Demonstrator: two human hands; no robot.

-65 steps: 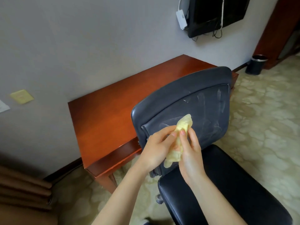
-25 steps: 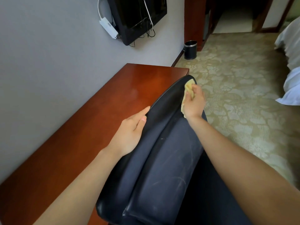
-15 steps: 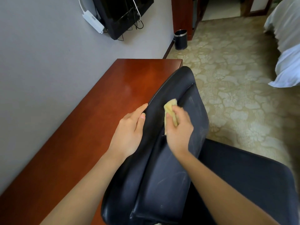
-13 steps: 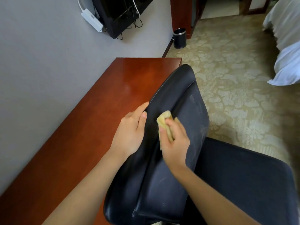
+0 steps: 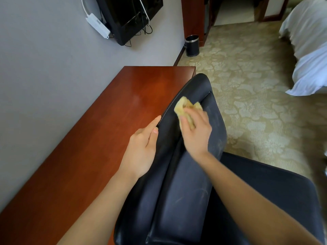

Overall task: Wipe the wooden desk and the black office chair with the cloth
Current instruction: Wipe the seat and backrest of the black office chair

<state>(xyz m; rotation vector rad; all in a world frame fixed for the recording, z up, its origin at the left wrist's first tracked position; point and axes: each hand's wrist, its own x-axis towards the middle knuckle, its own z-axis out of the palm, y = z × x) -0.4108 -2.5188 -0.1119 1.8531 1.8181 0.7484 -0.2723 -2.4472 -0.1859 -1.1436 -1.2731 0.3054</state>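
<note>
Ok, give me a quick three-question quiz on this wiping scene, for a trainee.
1. Which hand holds the cloth? A) left hand B) right hand
2. True or false: the cloth is pressed on the desk.
3. Fill in: the left hand grips the edge of the chair's ____.
Key: 1 B. 2 False, it is pressed on the chair's back. 3 back.
</note>
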